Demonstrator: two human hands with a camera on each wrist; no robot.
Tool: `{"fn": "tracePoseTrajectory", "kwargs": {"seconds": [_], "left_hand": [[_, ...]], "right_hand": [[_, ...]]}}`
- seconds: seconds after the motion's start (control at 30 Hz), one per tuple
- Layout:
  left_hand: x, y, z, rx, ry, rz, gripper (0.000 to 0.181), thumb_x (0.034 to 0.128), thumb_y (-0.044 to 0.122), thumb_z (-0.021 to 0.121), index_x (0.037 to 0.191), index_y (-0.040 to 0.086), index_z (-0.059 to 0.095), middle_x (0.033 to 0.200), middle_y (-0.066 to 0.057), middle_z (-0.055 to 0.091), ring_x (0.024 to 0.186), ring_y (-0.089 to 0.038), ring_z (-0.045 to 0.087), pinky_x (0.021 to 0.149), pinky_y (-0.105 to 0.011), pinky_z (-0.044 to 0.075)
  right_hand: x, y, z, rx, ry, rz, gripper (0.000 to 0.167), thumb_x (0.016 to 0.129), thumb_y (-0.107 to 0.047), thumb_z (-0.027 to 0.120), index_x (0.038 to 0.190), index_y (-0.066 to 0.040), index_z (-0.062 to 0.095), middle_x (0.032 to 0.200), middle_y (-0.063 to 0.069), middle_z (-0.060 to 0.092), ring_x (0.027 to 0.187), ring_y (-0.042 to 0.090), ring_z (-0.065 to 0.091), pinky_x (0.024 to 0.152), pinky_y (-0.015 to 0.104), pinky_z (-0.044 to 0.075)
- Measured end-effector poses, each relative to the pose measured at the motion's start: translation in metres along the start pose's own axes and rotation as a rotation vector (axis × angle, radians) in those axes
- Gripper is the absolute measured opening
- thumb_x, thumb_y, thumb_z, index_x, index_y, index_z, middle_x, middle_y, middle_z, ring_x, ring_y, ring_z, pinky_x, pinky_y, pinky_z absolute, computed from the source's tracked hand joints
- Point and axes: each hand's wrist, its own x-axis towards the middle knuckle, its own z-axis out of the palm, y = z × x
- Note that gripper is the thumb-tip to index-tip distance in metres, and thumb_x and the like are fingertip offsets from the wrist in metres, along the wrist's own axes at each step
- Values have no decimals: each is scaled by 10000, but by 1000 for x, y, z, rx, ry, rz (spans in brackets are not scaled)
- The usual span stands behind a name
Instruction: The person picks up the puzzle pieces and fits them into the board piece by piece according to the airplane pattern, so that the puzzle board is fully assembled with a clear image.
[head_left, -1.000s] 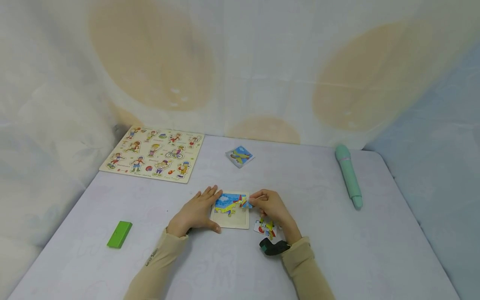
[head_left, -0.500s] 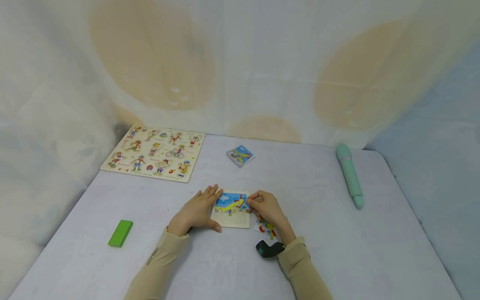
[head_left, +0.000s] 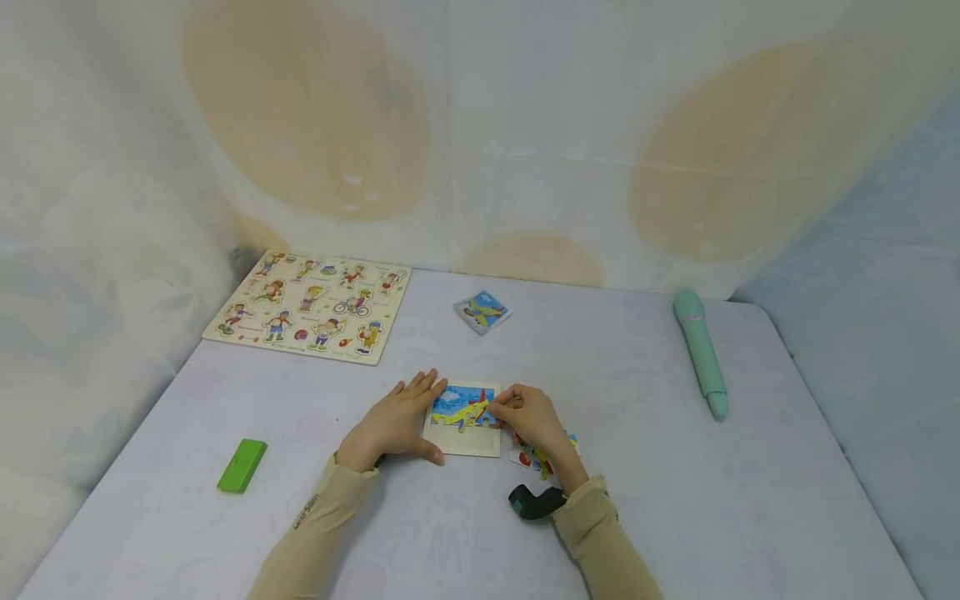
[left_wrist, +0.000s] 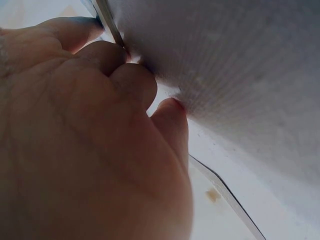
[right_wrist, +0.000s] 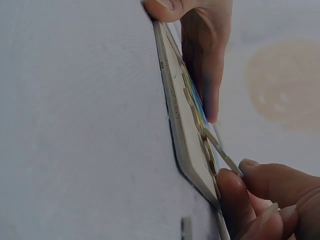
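The left sleeve [head_left: 303, 537] and right sleeve [head_left: 611, 546] are beige fabric. Each terminates in a broad cuff [head_left: 587, 507]. Dark lettering [head_left: 306, 511] runs along the left sleeve. A black, curved device [head_left: 538, 503] adjoins the right sleeve's end.

Wooden tray [head_left: 468, 444] partly filled; puzzle piece [right_wrist: 223, 154] tilted.

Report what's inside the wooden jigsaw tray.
The tray holds jigsaw pieces, its near part bare. The right hand hides part of its right side, the left hand a far corner.

Right wrist [head_left: 572, 468] partly hides loose puzzle pieces [head_left: 534, 459]; sleeves [head_left: 611, 537] cut off at bottom edge
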Motion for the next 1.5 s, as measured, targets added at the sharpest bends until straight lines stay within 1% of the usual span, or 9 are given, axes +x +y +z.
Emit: {"fn": "tracePoseTrajectory", "kwargs": {"seconds": [0.27,0.5,0.8,0.93,1.1,1.17,1.3,1.4,1.5], "left_hand": [[0,-1,0,21,-5,-12,1181,606,487,880,1538,105,264,1627,-118,170,1516,-307,127,1229,-517,146],[-1,-1,-3,16,3,-5,1173,610,486,878,1534,90,273,1622,-137,177,1512,-324,132,1225,-528,147],[-1,-1,-6,7,6,-4,1174,608,485,878,1533,90,274,1623,-138,175,1513,-324,127,1226,-530,142],[-1,0,-6,6,8,-9,1172,605,480,881,1533,94,277,1622,-133,179,1513,-320,131,1228,-523,142],[-1,2,-3,-10,0,1,1167,604,476,882,1529,89,285,1619,-142,182,1510,-331,135,1227,-525,143],[-2,2,-1,-10,-7,1,1171,605,480,881,1532,93,279,1621,-138,176,1512,-328,129,1229,-522,137],[-2,2,1,14,-9,0,1181,605,493,877,1535,91,268,1623,-136,171,1512,-326,130,1230,-517,141],[-1,1,1,24,-8,-1,1187,605,502,874,1537,93,263,1624,-133,166,1513,-322,129,1230,-515,144],[-1,1,0,23,-11,-4,1190,607,510,871,1540,101,256,1626,-126,156,1515,-315,121,1231,-513,140]], "right_hand": [[-1,-4,9,-69,70,-13,148,855,-193,725,873,-73,641,633,4,651,356,88,428,362,177,378],[-3,-9,13,-123,133,-59,156,827,-178,736,818,-66,628,609,14,636,362,78,432,362,167,353],[-4,-14,15,-187,178,-40,171,806,-188,763,785,-88,625,596,-1,619,360,84,446,363,189,355],[-3,-12,11,-156,141,-46,172,826,-203,753,811,-81,634,615,8,622,384,81,436,381,191,358],[-4,-2,-4,-21,44,-17,138,890,-193,696,918,-64,654,657,38,622,409,104,411,412,190,360],[-7,3,-12,-12,24,-2,135,904,-190,679,954,-65,662,689,36,622,469,112,442,443,196,371],[-14,14,-31,-41,13,10,155,905,-188,676,1000,-65,677,751,24,628,584,112,493,498,197,399],[-18,23,-47,0,-11,3,195,911,-166,667,1049,-29,667,799,46,644,562,105,471,486,186,392],[-21,30,-59,27,-71,-27,241,910,-151,667,1096,2,649,863,84,667,553,88,458,479,184,387]]}}
